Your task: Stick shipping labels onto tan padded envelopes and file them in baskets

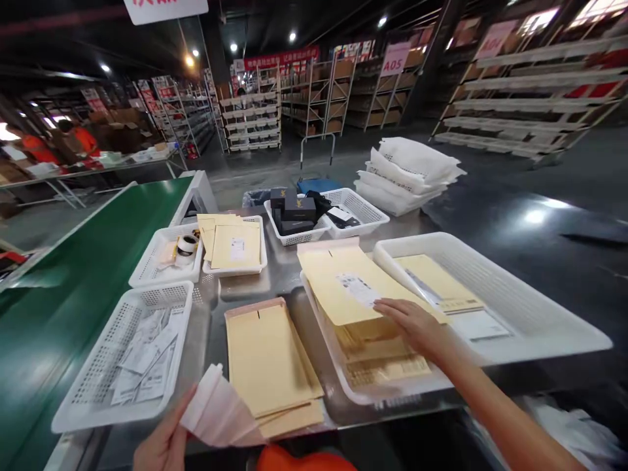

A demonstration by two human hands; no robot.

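Observation:
Pinched in my left hand (164,432) is a crumpled piece of pinkish-white backing paper (220,409), beside a stack of yellow envelopes (262,356) on the metal table. My right hand (409,324) lies flat, fingers stretched out, on a yellow envelope (324,278) near its white printed label (358,288). That envelope rests on top of a white tray (338,376) with more yellow envelopes under it. To its right, a larger white tray (549,320) holds a yellow envelope and a pale packet.
A white basket (181,340) with paper slips stands left, next to a green conveyor belt (93,261). Behind are a tray of tape rolls (187,244), a tray of labelled envelopes (235,245), baskets with black boxes (299,208) and stacked white bags (409,173). People work far left.

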